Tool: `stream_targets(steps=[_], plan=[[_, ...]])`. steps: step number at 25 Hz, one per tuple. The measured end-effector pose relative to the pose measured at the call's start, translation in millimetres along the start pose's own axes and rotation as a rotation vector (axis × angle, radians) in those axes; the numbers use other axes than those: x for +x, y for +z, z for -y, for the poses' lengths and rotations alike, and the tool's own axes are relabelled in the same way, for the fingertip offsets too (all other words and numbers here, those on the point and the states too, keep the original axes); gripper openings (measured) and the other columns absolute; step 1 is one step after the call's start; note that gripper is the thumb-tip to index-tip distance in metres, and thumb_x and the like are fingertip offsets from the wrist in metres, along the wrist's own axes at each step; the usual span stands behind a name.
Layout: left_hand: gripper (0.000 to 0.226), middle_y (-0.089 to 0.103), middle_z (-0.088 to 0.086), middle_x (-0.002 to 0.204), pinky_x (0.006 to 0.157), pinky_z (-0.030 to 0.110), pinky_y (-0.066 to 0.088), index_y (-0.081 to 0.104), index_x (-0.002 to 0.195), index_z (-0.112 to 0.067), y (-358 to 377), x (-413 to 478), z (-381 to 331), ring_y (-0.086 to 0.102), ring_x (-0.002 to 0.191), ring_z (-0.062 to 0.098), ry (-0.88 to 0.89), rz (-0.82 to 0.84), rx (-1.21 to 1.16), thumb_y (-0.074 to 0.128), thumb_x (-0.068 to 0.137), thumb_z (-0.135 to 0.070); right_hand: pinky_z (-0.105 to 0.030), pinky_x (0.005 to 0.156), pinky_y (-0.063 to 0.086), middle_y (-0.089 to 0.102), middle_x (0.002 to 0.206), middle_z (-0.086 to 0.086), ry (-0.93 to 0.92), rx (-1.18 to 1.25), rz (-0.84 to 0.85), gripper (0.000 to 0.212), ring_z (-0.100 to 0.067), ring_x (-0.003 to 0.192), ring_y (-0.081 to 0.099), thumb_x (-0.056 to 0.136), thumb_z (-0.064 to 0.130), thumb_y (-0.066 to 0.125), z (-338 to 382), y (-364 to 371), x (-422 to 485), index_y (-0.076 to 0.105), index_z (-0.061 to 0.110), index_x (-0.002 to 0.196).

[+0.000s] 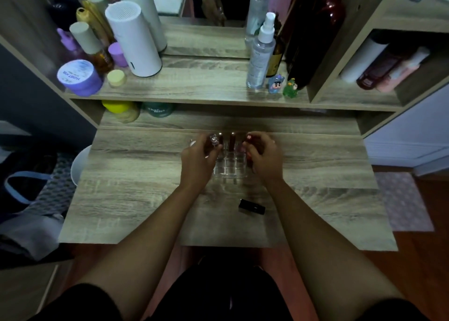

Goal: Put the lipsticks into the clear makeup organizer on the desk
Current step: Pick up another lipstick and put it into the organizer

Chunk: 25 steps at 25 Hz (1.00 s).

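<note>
Black lipstick (pixel 251 207) loose — hands (pixel 196 161) closed on lipsticks (pixel 252 142)

Far up and left of both hands, the round purple jar (pixel 80 77) has "MOIST H2B" printed, seemingly inverted, across its pale lid.

a pale wood-grain tabletop (pixel 136 187) carries a clear makeup organizer (pixel 230 167) near its middle and a black lipstick (pixel 251 207) lying on its side just in front of it; the shelf (pixel 194 85) above holds a white cylinder (pixel 133 41), a purple jar (pixel 79 77) and a spray bottle (pixel 261 53)
</note>
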<state>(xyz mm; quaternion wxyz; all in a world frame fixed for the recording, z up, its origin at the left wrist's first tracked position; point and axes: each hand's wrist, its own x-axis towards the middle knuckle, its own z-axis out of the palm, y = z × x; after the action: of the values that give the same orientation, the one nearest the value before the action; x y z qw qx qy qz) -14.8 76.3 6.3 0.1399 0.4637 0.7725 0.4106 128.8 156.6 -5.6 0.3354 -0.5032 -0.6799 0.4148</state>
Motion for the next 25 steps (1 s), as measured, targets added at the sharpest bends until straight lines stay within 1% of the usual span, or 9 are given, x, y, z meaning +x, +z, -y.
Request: stream_targets(steps=[2,4,7,10,13,15,17,22,25], plan=[[0.031,0.069,0.014,0.095,0.074,0.026,0.051,0.063,0.111,-0.015,3.0,-0.3,6.8,0.068,0.082,0.021,0.006,0.059,0.02,0.067,0.081,-0.022,-0.001,0.066,0.042,0.065,0.108,-0.013,0.028,-0.064,0.041,0.023,-0.018,0.095,0.062,0.085,0.011,0.064,-5.1,2.6,2.4,0.061,0.017,0.107],[0.03,0.064,0.014,0.094,0.076,0.031,0.055,0.063,0.111,-0.018,5.5,-0.4,11.8,0.068,0.08,0.021,-0.001,0.108,0.019,0.066,0.081,-0.023,0.006,0.059,0.039,0.064,0.11,-0.014,0.042,-0.125,0.061,0.023,-0.011,0.089,0.059,0.086,0.01,0.063,-6.8,4.1,4.4,0.06,0.013,0.108],[0.024,0.055,-0.003,0.084,0.078,0.04,0.057,0.066,0.105,-0.015,8.6,-1.2,11.0,0.065,0.086,0.026,0.043,0.138,0.011,0.065,0.081,-0.016,0.009,0.055,0.034,0.062,0.108,-0.012,0.064,-0.197,0.065,0.025,-0.004,0.082,0.051,0.087,0.011,0.062,-6.4,5.9,9.2,0.059,0.01,0.112],[0.025,0.051,-0.005,0.084,0.079,0.032,0.054,0.066,0.106,-0.014,11.5,-0.6,12.1,0.064,0.088,0.027,0.036,0.126,0.017,0.066,0.081,-0.015,0.006,0.058,0.031,0.065,0.106,-0.013,0.04,-0.255,0.07,0.025,-0.016,0.095,0.057,0.085,0.013,0.065,-6.5,8.8,12.6,0.061,0.013,0.11],[0.025,0.058,0.008,0.093,0.075,0.014,0.044,0.066,0.104,-0.014,11.9,-0.5,14.9,0.065,0.085,0.02,-0.016,0.118,0.018,0.067,0.079,-0.018,-0.013,0.077,0.04,0.07,0.101,-0.013,0.001,-0.261,0.106,0.025,-0.025,0.101,0.06,0.081,0.01,0.067,-4.1,8.9,11.8,0.063,0.014,0.105],[0.022,0.054,0.004,0.089,0.074,0.016,0.044,0.066,0.1,-0.011,11.7,-2.1,13.6,0.063,0.085,0.022,0.006,0.128,0.022,0.067,0.078,-0.016,-0.033,0.089,0.049,0.071,0.101,-0.012,-0.038,-0.269,0.138,0.027,-0.027,0.1,0.062,0.078,0.006,0.068,-3.3,8.1,10.9,0.063,0.013,0.104],[0.021,0.052,0.002,0.087,0.073,0.022,0.047,0.066,0.097,-0.01,12.1,-2.2,13.1,0.062,0.086,0.024,0.012,0.133,0.028,0.067,0.077,-0.015,-0.042,0.093,0.05,0.07,0.105,-0.013,-0.056,-0.29,0.159,0.03,-0.027,0.1,0.062,0.078,0.002,0.065,-3.1,6.9,11.4,0.062,0.011,0.106],[0.024,0.055,0.008,0.09,0.077,0.033,0.054,0.065,0.099,-0.009,13.0,-3.1,14.0,0.061,0.089,0.025,0.002,0.147,0.036,0.068,0.077,-0.018,-0.025,0.089,0.041,0.069,0.108,-0.015,-0.033,-0.312,0.153,0.033,-0.027,0.102,0.062,0.079,0.003,0.066,-2.5,4.1,12.2,0.061,0.009,0.111],[0.027,0.059,0.007,0.092,0.08,0.033,0.055,0.065,0.101,-0.011,12.2,-3.2,15.4,0.062,0.091,0.025,-0.009,0.164,0.018,0.068,0.076,-0.02,-0.028,0.089,0.042,0.068,0.11,-0.015,-0.007,-0.339,0.174,0.039,-0.029,0.104,0.06,0.078,0.009,0.07,-3.8,3.9,11.7,0.059,0.009,0.115]])
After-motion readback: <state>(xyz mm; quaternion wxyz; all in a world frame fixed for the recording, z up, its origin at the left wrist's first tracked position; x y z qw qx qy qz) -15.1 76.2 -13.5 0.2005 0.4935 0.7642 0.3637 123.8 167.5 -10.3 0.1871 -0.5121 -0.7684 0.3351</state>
